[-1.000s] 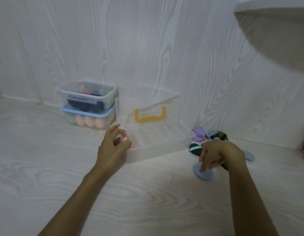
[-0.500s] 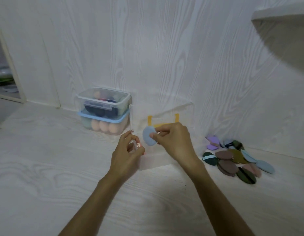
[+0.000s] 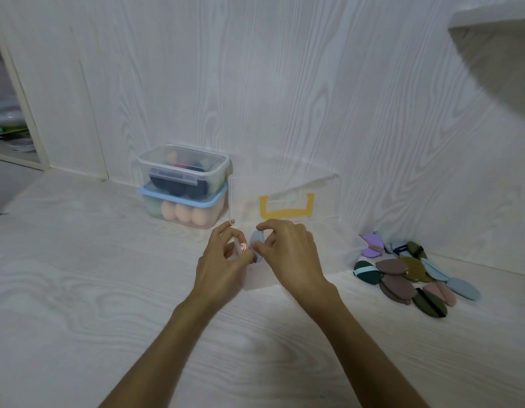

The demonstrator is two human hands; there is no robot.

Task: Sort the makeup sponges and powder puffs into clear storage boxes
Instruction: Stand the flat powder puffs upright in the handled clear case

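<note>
A pale wood-grain surface [image 3: 79, 290] ran back to a wall of the same finish, and against that wall stood the open clear box [image 3: 329, 254], its lid [image 3: 285, 198] raised, a yellow handle on it. The right hand [image 3: 287, 254] pinched a blue powder puff [image 3: 257, 245] between thumb and fingers, held on edge so that its long axis ran up and down, just above the box's left end. The left hand [image 3: 223, 260] was directly beside it, fingers curled at the box's left front corner and apparently pinching the rim there; something small and pink showed at its fingertips, too small to identify.

The move ahead likely turned on the drop: the puff was already over the left end of the box, so it needed only to go straight down. The left hand's fingers crowded that corner and could get in the way.

To the right, well apart from the hands, lay the pile of unsorted puffs [image 3: 408, 275], nearer the right hand. Left of the open box, two closed boxes [image 3: 184, 187] were stacked, with rounded sponges [image 3: 183, 214] inside the lower one.
</note>
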